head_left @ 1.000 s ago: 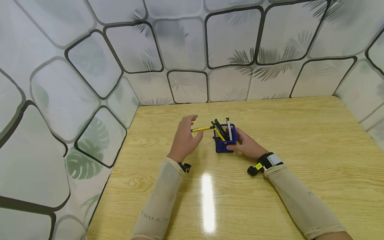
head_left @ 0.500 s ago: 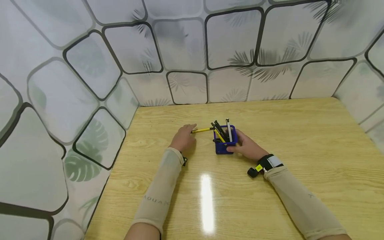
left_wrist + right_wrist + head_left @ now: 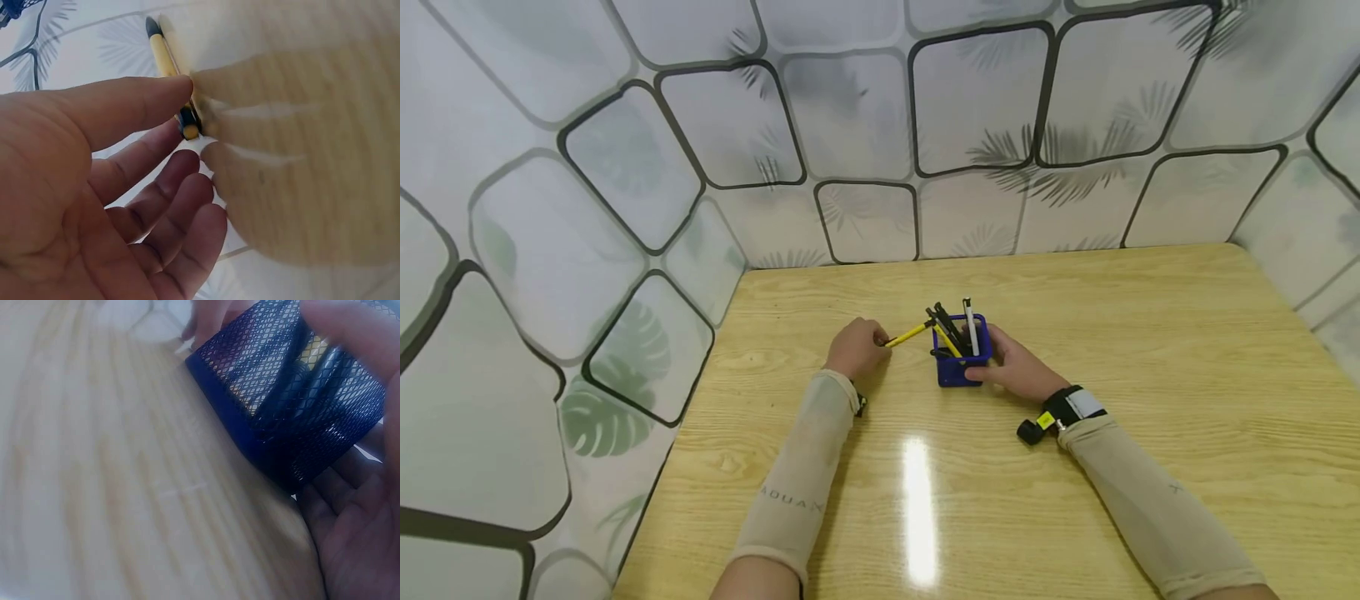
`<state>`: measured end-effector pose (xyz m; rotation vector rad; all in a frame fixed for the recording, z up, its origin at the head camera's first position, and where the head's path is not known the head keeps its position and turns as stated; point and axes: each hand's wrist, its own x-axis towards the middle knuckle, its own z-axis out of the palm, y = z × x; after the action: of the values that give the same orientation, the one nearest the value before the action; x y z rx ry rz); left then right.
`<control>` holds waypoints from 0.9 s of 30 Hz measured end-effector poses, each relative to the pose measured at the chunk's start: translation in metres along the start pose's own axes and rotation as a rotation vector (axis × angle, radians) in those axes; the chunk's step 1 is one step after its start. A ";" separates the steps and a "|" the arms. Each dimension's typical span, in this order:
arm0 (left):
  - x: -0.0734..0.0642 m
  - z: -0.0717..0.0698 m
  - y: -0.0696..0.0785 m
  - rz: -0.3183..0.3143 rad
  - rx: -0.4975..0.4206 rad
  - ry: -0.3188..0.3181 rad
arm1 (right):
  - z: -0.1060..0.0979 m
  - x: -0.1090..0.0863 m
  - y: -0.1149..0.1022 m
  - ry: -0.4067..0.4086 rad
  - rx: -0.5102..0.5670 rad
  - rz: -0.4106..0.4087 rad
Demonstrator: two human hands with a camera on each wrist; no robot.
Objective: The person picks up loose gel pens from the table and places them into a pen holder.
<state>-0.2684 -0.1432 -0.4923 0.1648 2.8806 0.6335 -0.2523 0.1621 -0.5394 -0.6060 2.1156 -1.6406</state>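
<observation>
My left hand (image 3: 854, 348) pinches one end of a yellow pen (image 3: 908, 335) with dark ends. In the left wrist view, thumb and forefinger meet at the near end of the pen (image 3: 164, 57), low over the table, while the other fingers curl loosely below. The pen's far end reaches the dark pen tops at the holder's left rim in the head view. A blue mesh pen holder (image 3: 959, 375) stands upright on the table, and my right hand (image 3: 1021, 364) grips its right side. Inside it are a white pen (image 3: 972, 333), another yellow pen and dark pens.
The light wooden table (image 3: 1120, 333) runs back to a wall (image 3: 865, 125) covered in a patterned sheet, which also encloses the left and right sides. A small black device (image 3: 1033, 429) is strapped at the right wrist.
My left hand has come down from above and closed its fingers on the yellow pen's end. That end has tipped nearer to me. The right hand and holder stay in place.
</observation>
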 end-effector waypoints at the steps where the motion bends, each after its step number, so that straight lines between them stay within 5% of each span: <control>1: -0.001 0.000 0.001 -0.002 -0.007 0.004 | 0.000 0.000 0.000 0.001 0.002 0.003; 10: -0.018 0.002 0.004 -0.052 -0.085 0.001 | -0.001 0.000 0.000 -0.001 0.011 0.006; 17: -0.028 0.007 0.007 -0.012 -0.142 -0.053 | -0.001 0.000 -0.001 0.001 0.014 0.007; 27: -0.031 0.012 0.010 -0.041 -0.176 0.016 | 0.001 -0.003 -0.004 0.008 0.001 0.010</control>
<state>-0.2353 -0.1339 -0.4939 0.0752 2.8170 0.8787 -0.2494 0.1623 -0.5353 -0.5889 2.1201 -1.6408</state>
